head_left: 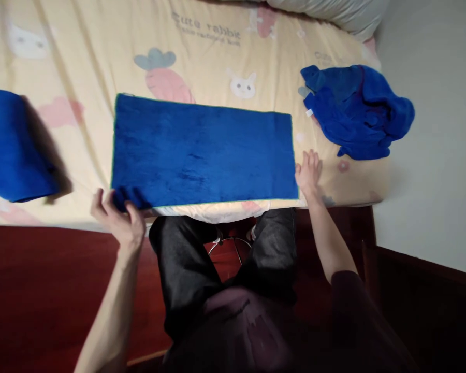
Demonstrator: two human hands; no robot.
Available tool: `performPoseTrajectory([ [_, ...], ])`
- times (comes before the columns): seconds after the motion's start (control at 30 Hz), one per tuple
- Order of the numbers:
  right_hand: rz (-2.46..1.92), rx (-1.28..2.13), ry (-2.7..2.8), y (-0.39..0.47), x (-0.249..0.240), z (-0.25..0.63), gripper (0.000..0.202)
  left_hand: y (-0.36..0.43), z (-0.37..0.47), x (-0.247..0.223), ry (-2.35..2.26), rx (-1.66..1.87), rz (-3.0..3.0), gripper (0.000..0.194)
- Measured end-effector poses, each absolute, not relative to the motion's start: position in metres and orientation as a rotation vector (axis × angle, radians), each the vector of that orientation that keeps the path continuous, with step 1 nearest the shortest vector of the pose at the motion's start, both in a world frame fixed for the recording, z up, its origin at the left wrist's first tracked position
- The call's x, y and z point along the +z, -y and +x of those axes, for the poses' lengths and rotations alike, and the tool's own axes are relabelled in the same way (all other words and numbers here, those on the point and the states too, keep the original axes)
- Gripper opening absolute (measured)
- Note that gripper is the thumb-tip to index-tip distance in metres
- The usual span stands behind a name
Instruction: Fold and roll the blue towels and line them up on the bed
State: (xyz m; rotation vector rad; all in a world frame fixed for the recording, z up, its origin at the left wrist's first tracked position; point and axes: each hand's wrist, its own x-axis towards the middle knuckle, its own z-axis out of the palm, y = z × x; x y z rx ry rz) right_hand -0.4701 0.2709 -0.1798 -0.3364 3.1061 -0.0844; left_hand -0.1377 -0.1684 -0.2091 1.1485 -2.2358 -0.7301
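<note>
A blue towel [204, 150] with a thin green edge lies spread flat as a long rectangle on the bed, right in front of my knees. At its near left corner is my left hand [120, 215], fingers bent and spread apart, the tips close to the cloth; whether they touch it is hard to make out. Beside the towel's right edge, low down, my right hand [309, 171] rests on the sheet with its fingers stretched out. Neither hand grips anything that I can see.
A crumpled heap of blue cloth [357, 111] lies at the right, near the pale wall [431, 134]. Folded blue cloth [15, 147] sits at the left edge. The bed sheet [97, 31] has rabbit and carrot prints. A white pillow [334, 13] is at the back.
</note>
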Motion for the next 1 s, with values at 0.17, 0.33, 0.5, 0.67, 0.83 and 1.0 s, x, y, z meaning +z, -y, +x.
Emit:
performPoseTrajectory([
  [0.17,-0.49,-0.181,-3.155,-0.196,-0.131,-0.511,0.049,0.029,-0.12,-0.202,1.695,-1.923,1.259,0.041],
  [0.33,-0.979,-0.365,-2.853,-0.061,-0.126,-0.562,0.036,-0.062,-0.18,-0.204,0.66,-2.626,1.264,0.037],
  [0.5,-1.136,-0.322,-2.533,0.047,-0.16,-0.597,0.03,-0.07,-0.221,-0.204,0.311,-2.544,1.401,0.019],
  [0.67,-0.961,-0.258,-2.538,0.085,-0.167,-0.599,0.032,-0.067,-0.231,-0.194,0.16,-2.359,1.654,0.012],
  [0.83,-0.864,-0.286,-2.488,0.084,-0.154,-0.598,0.011,-0.065,-0.249,-0.182,-0.036,-2.23,1.781,0.018],
  [1.0,-0.884,-0.455,-2.498,0.086,-0.167,-0.617,0.025,-0.063,-0.253,-0.177,-0.075,-2.25,1.785,0.018],
])
